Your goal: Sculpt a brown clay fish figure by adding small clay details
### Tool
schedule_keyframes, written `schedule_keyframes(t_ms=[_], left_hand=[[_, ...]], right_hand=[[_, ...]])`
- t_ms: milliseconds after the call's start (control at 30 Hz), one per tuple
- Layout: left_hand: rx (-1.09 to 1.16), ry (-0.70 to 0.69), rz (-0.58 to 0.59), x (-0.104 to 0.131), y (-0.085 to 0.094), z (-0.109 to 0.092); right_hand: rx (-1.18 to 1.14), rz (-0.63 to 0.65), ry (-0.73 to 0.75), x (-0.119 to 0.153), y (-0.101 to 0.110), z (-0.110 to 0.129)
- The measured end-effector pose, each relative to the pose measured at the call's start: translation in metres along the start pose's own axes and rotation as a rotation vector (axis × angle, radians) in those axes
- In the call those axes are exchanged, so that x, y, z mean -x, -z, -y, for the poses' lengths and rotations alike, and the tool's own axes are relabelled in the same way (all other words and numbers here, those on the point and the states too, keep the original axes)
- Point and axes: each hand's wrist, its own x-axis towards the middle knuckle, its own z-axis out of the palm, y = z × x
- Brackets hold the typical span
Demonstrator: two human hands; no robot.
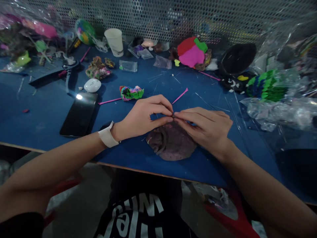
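A lump of greyish-brown modelling clay [177, 142] lies on the blue table near its front edge. Above its far side, my left hand [148, 115] and my right hand [206, 127] meet fingertip to fingertip. Thumb and index finger of each hand are pinched together around a tiny dark bit, mostly hidden by the fingers. It looks like clay, but its kind is hard to make out. Just beyond the hands lies a pink plastic stick [180, 95]. A multicoloured clay piece [131, 93] sits behind my left hand.
A black phone [79, 115] and a white earbud case [92, 85] lie on the left. Along the back stand a paper cup [114, 42], a pink, red and green clay shape [192, 53] and a black bowl [238, 59]. Crumpled clear plastic [279, 112] covers the right.
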Motion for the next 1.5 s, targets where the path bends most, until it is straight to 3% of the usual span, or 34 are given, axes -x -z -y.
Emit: schedule_keyframes(t_ms=[200,933,1133,1500], left_hand=[[-0.058,-0.076,-0.023,0.000,-0.001,-0.001],[-0.155,-0.076,-0.018,0.002,-0.007,-0.004],[-0.175,-0.081,-0.022,0.002,-0.005,-0.001],[-0.212,-0.046,0.008,0.003,-0.004,-0.003]], right_hand=[[-0.011,-0.014,-0.004,-0.002,-0.003,0.003],[-0.021,0.000,-0.039,-0.003,-0.006,0.007],[-0.021,0.021,-0.113,-0.004,-0.004,0.011],[-0.473,0.061,-0.467,-0.007,-0.007,0.011]])
